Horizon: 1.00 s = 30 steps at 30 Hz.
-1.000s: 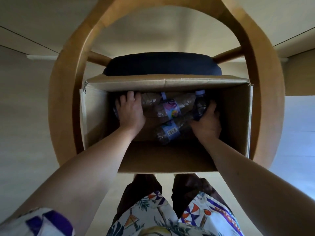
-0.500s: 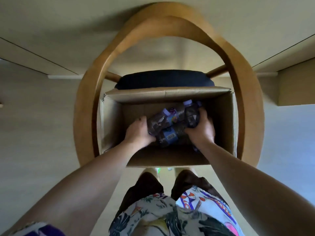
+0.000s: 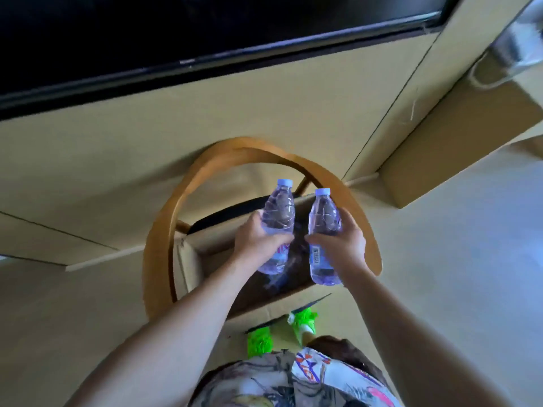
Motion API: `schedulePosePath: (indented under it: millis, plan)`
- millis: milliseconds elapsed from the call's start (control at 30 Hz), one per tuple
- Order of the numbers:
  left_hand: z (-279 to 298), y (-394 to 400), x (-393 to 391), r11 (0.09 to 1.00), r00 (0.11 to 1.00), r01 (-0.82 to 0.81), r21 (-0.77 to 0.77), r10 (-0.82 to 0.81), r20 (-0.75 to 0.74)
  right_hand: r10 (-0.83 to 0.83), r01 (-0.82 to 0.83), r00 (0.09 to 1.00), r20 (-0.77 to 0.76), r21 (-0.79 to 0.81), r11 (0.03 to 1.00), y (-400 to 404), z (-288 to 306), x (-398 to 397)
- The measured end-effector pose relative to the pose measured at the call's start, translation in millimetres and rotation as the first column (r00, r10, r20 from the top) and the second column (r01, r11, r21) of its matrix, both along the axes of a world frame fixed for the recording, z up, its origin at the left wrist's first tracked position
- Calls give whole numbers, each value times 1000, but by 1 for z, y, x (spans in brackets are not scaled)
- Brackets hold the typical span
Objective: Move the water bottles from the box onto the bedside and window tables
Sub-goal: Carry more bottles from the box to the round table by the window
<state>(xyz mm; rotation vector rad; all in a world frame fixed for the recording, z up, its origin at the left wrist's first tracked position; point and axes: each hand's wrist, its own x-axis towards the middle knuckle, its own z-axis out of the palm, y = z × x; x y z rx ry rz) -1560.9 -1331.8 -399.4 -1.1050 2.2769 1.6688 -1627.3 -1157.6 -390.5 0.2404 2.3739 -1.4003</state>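
I have a bottle in each grip. My left hand (image 3: 258, 240) is wrapped around the middle of the left bottle (image 3: 278, 218), and my right hand (image 3: 342, 243) is closed the same way on the right bottle (image 3: 323, 239). Both bottles are up above the open cardboard box (image 3: 205, 245), which sits on the seat of a chair (image 3: 164, 230) with a curved wooden back. They stand close to upright, long axes running away from me, pale caps on top, and just beside each other without touching. More bottles seem to lie in the dark of the box below, but I cannot tell how many.

Neither the bedside nor the window surface shows here, so I cannot say which hand is nearer to it. My guess is that I must turn away from the chair, carrying both bottles cap-up, ready to set down on their bases.
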Motion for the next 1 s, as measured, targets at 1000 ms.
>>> schedulePosePath:
  millis: [1000]
  plan:
    - [247, 632, -162, 441, 527, 846, 299, -609, -592, -864, 513, 449, -230, -725, 459, 602, 228, -6]
